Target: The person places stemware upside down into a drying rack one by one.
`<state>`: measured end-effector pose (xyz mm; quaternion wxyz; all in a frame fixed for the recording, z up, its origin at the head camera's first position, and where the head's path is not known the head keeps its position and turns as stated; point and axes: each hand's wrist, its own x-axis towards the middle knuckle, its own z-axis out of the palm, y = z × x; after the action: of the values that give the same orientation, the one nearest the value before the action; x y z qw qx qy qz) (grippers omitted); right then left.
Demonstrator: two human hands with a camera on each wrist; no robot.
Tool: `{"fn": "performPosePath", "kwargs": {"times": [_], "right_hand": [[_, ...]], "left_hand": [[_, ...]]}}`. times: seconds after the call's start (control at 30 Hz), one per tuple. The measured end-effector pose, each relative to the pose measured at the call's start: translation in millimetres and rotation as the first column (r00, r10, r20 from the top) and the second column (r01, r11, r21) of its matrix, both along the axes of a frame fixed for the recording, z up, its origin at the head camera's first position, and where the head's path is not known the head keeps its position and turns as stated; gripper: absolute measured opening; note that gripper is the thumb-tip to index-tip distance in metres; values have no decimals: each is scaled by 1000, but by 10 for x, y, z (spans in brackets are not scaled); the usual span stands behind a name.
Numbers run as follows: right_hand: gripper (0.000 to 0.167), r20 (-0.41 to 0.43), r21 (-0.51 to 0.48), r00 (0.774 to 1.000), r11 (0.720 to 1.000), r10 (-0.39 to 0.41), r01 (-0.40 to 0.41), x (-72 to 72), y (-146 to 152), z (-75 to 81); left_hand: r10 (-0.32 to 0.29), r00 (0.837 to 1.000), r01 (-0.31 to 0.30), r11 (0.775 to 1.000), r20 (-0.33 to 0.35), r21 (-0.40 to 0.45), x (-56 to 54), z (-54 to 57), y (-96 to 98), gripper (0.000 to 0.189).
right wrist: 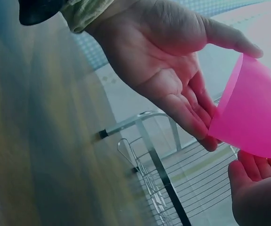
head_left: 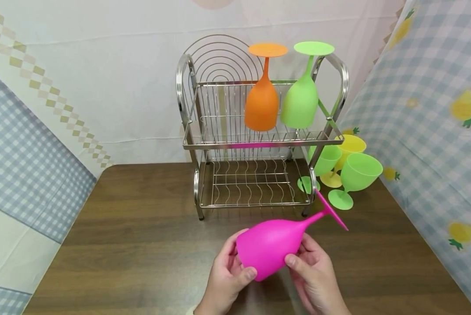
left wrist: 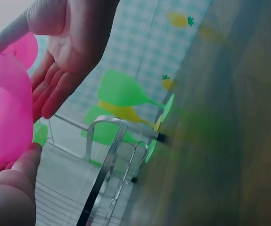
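A bright pink plastic goblet (head_left: pixel 270 245) lies tilted between both hands over the front of the table, its mouth toward the lower left and its foot to the upper right. At the rim, the left hand (head_left: pixel 229 273) grips the bowl with the thumb on the near side and fingers behind. My right hand (head_left: pixel 314 271) pinches the bowl close to where it narrows into the stem, thumb in front. The right wrist view shows the pink bowl (right wrist: pixel 255 110) with its rim edge against the left hand's fingers.
Behind the hands stands a two-tier metal dish rack (head_left: pixel 251 204). An orange goblet (head_left: pixel 261 105) and a green goblet (head_left: pixel 301 103) hang upside down on its upper tier. To its right, a yellow goblet (head_left: pixel 351 144) and two green goblets, one nearest (head_left: pixel 361 173), stand upright by the patterned cloth (head_left: pixel 424 131).
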<state>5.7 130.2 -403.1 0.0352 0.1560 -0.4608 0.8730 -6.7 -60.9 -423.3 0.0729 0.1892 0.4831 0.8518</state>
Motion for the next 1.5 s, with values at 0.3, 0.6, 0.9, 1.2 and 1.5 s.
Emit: {"fn": "performPosePath", "kwargs": {"times": [0.3, 0.6, 0.9, 1.2, 1.5], "right_hand": [[57, -125, 388, 957, 875, -260, 289, -44, 142, 304], [56, -255, 454, 936, 825, -241, 336, -174, 166, 634], [56, -280, 523, 926, 769, -253, 368, -325, 84, 1106], [60, -344, 542, 924, 768, -169, 342, -534, -63, 1541], [55, -361, 654, 922, 667, -140, 357, -746, -105, 1937]], "left_hand": [[111, 962, -184, 938, -249, -294, -152, -2, -152, 72], [396, 837, -548, 583, -378, -600, -464, -92, -493, 73], [587, 649, -734, 316, -484, -601, -794, -168, -907, 56], [576, 676, -687, 266, -460, -676, -1053, -160, -993, 49], [569, 676, -689, 262, -469, -676, -1201, -278, -874, 29]]}}
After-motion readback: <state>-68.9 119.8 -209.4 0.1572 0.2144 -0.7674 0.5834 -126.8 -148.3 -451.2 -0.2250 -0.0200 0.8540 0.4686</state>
